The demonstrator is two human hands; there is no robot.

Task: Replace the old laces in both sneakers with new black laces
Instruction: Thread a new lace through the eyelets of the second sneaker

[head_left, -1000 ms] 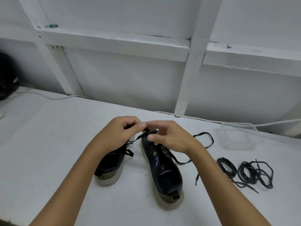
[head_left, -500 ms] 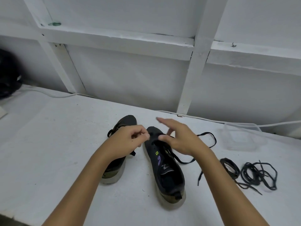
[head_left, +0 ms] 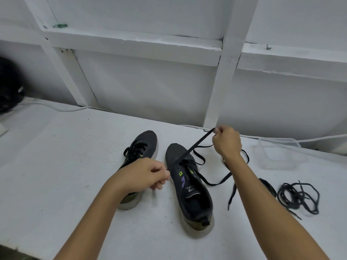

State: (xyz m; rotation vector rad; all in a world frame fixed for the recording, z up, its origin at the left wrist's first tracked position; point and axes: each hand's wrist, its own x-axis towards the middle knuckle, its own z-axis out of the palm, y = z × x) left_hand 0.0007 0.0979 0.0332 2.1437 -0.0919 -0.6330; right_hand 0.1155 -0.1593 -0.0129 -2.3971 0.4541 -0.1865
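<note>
Head view, table (head_left: 56, 184): white, carries both sneakers, the laces and a clear plastic container (head_left: 277, 154) at the right.
Right sneaker (head_left: 189, 184): dark upper, pale sole, toe pointing away; only the lowest eyelets carry lace. Judged light, and likely to slide or tip under a hard pull, so it wants steadying at the side of the upper.
New black lace (head_left: 199, 142): flat, soft, limp; one run goes taut from the front eyelets up to the right hand, the other lies slack on the table in a loop to the right of the shoe, its tip near the right forearm. Best taken near the stiff tip for threading (the flat band may twist if gripped mid-length).
Right hand (head_left: 226, 141): raised beyond the toe, fingers curled, pinching the lace.
Left hand (head_left: 148, 174): fingers curled, just beside the right sneaker's left edge; whether it holds anything cannot be told.
Left sneaker (head_left: 139, 149): partly under the left forearm, laces in place.
Loose laces (head_left: 298, 196): dark tangled bundle, far right, well apart from the shoes, probably the old ones.
</note>
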